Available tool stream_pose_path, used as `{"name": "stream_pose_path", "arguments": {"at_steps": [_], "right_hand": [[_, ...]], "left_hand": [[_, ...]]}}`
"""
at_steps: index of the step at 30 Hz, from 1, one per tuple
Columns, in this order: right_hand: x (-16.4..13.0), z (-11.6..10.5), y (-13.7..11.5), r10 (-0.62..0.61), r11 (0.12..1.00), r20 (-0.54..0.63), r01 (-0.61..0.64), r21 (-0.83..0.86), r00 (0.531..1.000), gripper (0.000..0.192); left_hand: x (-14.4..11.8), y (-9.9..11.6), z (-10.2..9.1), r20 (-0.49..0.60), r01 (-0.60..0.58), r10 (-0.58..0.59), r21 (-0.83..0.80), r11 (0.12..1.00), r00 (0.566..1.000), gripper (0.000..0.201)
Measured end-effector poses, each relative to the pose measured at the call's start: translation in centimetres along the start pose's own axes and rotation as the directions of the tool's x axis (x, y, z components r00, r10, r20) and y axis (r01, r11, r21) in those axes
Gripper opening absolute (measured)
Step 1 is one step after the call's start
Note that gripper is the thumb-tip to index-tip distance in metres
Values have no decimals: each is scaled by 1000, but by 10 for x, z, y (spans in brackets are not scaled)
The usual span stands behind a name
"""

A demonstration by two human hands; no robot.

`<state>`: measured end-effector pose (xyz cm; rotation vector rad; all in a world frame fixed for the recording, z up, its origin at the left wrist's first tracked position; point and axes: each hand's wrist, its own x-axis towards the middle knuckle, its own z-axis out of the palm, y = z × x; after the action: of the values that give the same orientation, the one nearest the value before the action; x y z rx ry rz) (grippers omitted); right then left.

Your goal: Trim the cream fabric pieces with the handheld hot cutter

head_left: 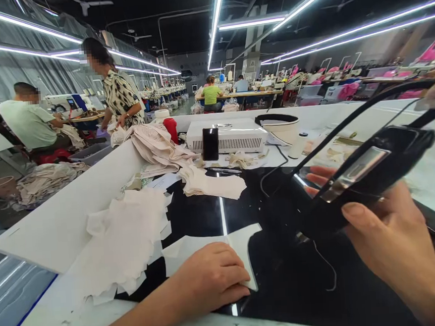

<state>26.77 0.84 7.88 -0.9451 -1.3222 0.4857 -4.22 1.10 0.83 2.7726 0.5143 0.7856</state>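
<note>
My left hand (210, 272) lies fingers down on a white cut fabric piece (241, 243) that rests flat on the glossy black table top (278, 288). My right hand (390, 235) grips a black hand-held tool (367, 172) with a metal plate on its side, held tilted above the table. A black cord (348, 119) runs from the tool up to the right. A stack of similar white fabric pieces (122, 244) sits just left of my left hand.
A white machine box (226, 135) with a black block in front stands at the back, next to a white bowl-like unit (278, 124) and a heap of beige cloth (157, 147). A white raised edge (57, 214) borders the left side. Other people work at tables behind.
</note>
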Motion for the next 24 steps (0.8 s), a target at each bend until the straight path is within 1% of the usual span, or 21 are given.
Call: {"name": "stream_pose_path", "arguments": {"at_steps": [1, 2, 4, 6, 9, 11, 13, 16, 17, 19, 21, 24], "right_hand": [[1, 9, -3, 49, 998, -36, -47, 36, 998, 42], [2, 16, -6, 53, 997, -79, -49, 57, 995, 38], [3, 29, -10, 26, 997, -147, -16, 71, 989, 35], [2, 37, -13, -1, 998, -168, 11, 55, 986, 32], [-4, 45, -16, -5, 999, -116, 11, 49, 993, 34], [-13, 49, -19, -11, 995, -84, 19, 97, 996, 37], [-24, 54, -23, -17, 983, -64, 29, 179, 998, 41], [-41, 62, -28, -12, 955, -20, 17, 296, 1000, 61], [-46, 65, -29, -2, 946, -3, 3, 323, 1000, 66], [-53, 72, -32, 19, 928, 21, -25, 371, 1000, 68], [-57, 79, -33, 30, 910, 24, -37, 414, 999, 66], [-61, 88, -34, 23, 884, 4, -22, 466, 1000, 60]], "left_hand": [[0, 0, 1, 0, -8, 8, 0, 1000, 1000, 16], [0, 0, 3, -3, -21, 21, 7, 1000, 1000, 17], [1, 0, 7, 4, -51, 50, 42, 998, 999, 18], [2, 0, 10, 28, -80, 78, 99, 992, 997, 17], [3, 1, 12, 63, -128, 118, 182, 975, 991, 15], [4, 2, 13, 62, -157, 147, 221, 963, 987, 14], [4, 3, 14, 35, -175, 172, 248, 953, 984, 16], [4, 4, 15, -31, -183, 199, 268, 946, 980, 21], [4, 4, 15, -42, -178, 196, 265, 948, 980, 22], [5, 5, 14, -46, -161, 177, 244, 956, 983, 23], [6, 5, 13, -33, -133, 143, 208, 969, 989, 23], [8, 6, 12, -31, -94, 100, 149, 984, 995, 23]]}}
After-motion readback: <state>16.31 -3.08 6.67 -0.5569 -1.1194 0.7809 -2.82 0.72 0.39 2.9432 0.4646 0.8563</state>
